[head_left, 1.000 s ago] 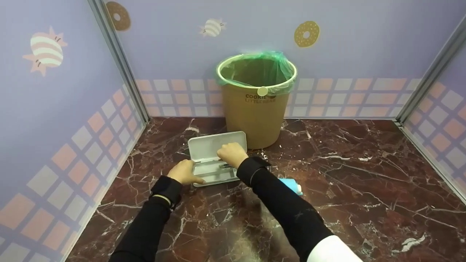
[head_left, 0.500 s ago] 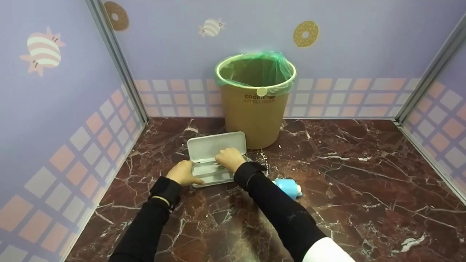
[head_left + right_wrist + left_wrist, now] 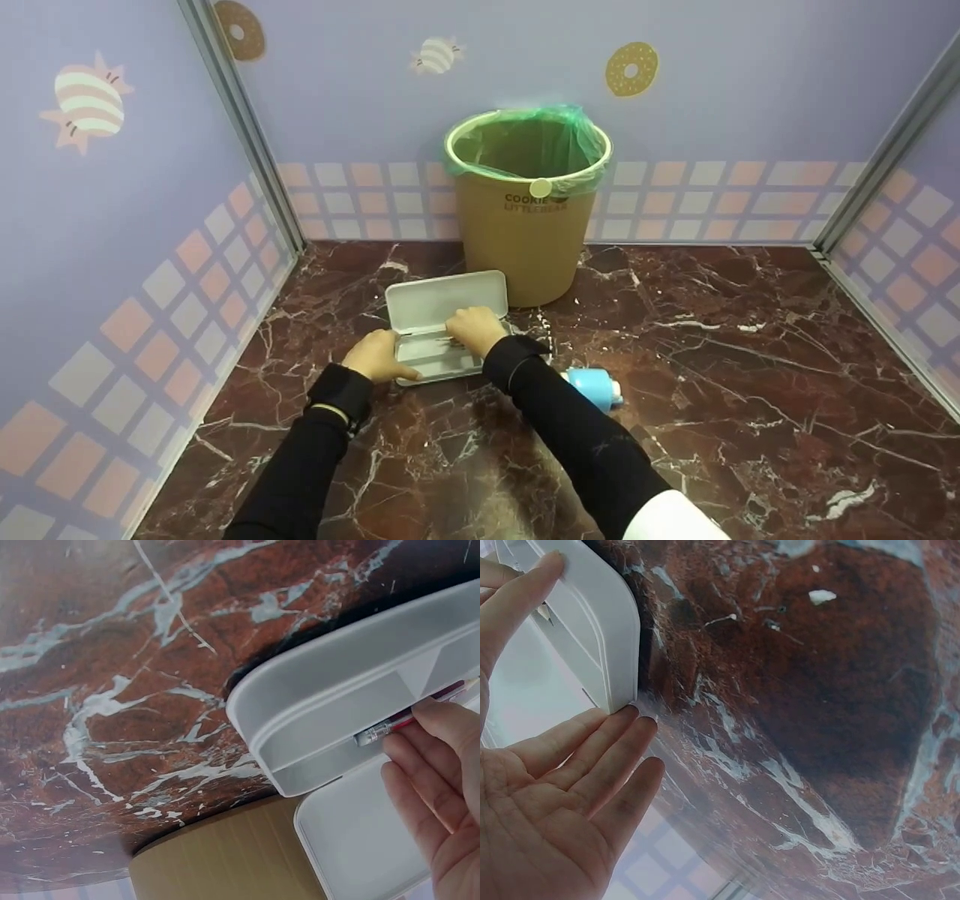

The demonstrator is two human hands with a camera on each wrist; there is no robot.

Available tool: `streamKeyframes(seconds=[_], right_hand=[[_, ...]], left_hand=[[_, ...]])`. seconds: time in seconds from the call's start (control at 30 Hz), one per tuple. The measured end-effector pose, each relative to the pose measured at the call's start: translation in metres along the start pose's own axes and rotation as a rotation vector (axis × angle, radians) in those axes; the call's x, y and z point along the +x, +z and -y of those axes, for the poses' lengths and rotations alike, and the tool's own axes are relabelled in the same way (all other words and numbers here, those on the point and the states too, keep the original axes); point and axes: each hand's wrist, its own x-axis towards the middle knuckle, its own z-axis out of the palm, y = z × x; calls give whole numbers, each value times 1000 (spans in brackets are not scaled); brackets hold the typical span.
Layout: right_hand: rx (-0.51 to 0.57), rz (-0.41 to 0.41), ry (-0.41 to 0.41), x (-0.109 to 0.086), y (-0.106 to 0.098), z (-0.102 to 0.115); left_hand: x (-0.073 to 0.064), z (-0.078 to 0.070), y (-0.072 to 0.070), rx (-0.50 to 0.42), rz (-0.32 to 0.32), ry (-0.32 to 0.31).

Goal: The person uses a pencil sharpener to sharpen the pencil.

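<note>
A white pencil case [image 3: 439,367] lies on the marbled surface, its lid [image 3: 450,296] raised toward the bin. My left hand [image 3: 375,358] holds its left end, with the thumb on the near rim and the fingertips against the far corner. Over the right part of the case, my right hand [image 3: 476,330] pinches a slim pen [image 3: 379,731] with a clear end and a red part. The pen lies low inside the tray. In the left wrist view a sharpened pencil tip [image 3: 544,613] shows inside the case. My right fingers cover part of the contents.
A tan bin [image 3: 525,240] with a green liner stands behind the case, close to the lid. A blue cylinder with white ends [image 3: 592,388] lies right of my right wrist. Small white bits [image 3: 544,322] are scattered near the bin. Patterned walls enclose the back and sides.
My right hand has moved slightly down and left into the case, then stayed almost still. More of the blue cylinder shows beside my forearm. My left hand keeps its place.
</note>
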Motion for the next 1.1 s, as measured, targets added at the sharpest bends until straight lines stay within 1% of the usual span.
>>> streamKeyframes(seconds=[0.23,0.37,0.57,0.7,0.87,1.1], right_hand=[[16,3,12,-1,-1,0],[18,-9,25,-2,-1,1],[23,-49,70,-4,1,3],[33,-44,96,-5,1,4],[49,-39,100,-5,3,5],[46,-54,89,-4,5,4]], left_hand=[[1,0,0,-3,-2,-7],[1,0,-1,-6,4,-6],[0,0,-2,-24,4,-2],[-1,-1,-2,-24,1,3],[-2,-2,-2,-21,0,-2],[-2,-2,-3,-18,2,-6]])
